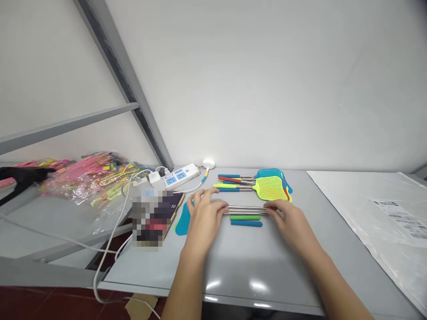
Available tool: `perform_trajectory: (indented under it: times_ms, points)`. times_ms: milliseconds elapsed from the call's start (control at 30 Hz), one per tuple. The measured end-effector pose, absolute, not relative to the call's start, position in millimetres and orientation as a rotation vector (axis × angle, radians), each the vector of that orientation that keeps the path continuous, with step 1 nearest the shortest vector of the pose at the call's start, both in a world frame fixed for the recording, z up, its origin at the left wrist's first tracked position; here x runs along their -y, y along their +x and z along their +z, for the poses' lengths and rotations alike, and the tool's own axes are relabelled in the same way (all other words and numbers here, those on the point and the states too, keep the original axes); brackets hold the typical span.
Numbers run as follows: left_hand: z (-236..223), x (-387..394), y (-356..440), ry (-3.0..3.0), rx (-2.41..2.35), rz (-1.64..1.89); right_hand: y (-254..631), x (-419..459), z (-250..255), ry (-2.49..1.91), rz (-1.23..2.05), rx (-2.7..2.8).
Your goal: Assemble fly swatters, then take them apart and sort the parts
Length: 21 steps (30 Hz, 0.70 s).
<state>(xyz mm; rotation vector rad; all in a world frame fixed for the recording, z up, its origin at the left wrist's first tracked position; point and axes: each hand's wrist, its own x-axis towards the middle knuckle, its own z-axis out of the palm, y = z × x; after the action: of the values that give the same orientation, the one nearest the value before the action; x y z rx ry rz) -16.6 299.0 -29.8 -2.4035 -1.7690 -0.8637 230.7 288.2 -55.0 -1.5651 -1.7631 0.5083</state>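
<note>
A few thin metal rods [247,208] lie side by side in front of me. My left hand [207,211] pinches them near their left ends, thumb and fingers closed. At the right ends, my right hand [288,218] does the same. Just below the rods are a green handle sleeve [245,218] and a blue handle sleeve [246,223] on the grey table [256,258]. Partly hidden behind my left hand lie flat blue and green swatter heads [183,222]. Beyond the rods rests a pile of fly swatters with a yellow head [271,188] on top and a blue head [268,173] behind.
A phone [171,209], partly pixelated, lies at the left beside a white power strip [182,176]. White cables [116,226] hang over the left edge. Plastic bags of colourful items [100,178] sit farther left. A large white plastic package [376,222] covers the right side.
</note>
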Motion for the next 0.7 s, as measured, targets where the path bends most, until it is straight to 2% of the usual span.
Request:
perform_trajectory:
  times_ms: [267,700]
  points:
    - [-53,-308,-14,-2.432,1.851,-0.728,236,-298,-68,-1.635,0.445,1.948]
    - [-52,-299,-3,-2.541,1.822,-0.661,244,-284,-80,-1.596,0.254,2.075]
